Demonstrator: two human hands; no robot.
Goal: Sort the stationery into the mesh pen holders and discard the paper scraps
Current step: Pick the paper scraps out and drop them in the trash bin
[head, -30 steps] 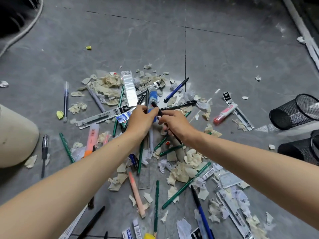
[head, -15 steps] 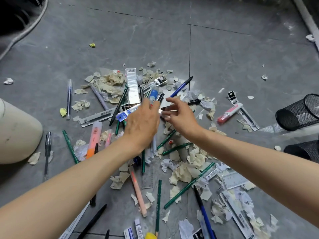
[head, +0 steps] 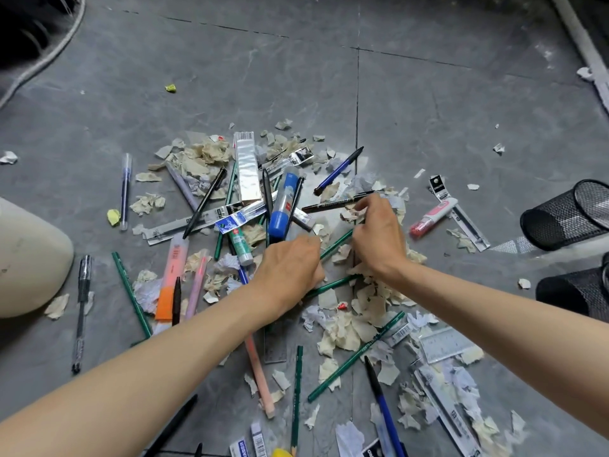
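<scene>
While both hands [head: 290,268] [head: 377,235] touch paper scraps [head: 346,331], pens [head: 339,171] lie around.

Left hand [head: 290,268] and right hand [head: 379,235] reach fingers-down into scattered pens [head: 339,171] and paper scraps [head: 346,328] on the grey floor [head: 428,110].

A grey stone-look floor [head: 428,103] fills nearly the whole view, faintly veined and scuffed. A thin dark seam [head: 358,103] runs straight up from the middle. It meets a second seam [head: 230,28] that slants across the top. At the left edge sits a beige rounded object [head: 29,258], smooth, with a few small dark marks; what it is cannot be told. In the top left corner a pale cable [head: 56,51] curves over the floor, around a dark patch [head: 29,24]. In the top right corner a white strip [head: 586,51] slants down along the floor's edge, with shadow beyond it.
</scene>
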